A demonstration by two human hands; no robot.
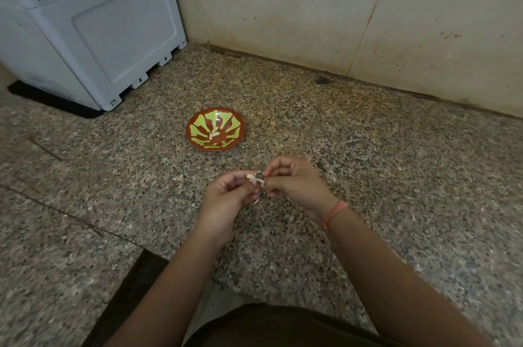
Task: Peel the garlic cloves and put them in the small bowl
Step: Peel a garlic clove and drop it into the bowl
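Observation:
A small red-brown bowl (226,145) with a yellow-green pattern sits on the speckled granite counter, and two peeled garlic cloves (212,134) lie in its middle. Nearer to me, above the counter, my left hand (226,199) pinches a pale garlic clove (250,176) between thumb and fingertips. My right hand (294,182) meets it from the right and pinches a strip of the clove's papery skin (259,179), which curls away between the two hands. An orange thread band circles my right wrist.
A grey plastic appliance (93,32) stands on a dark mat at the back left. A beige tiled wall (311,12) runs behind the counter. The counter's front edge (158,253) has a dark gap just before my body.

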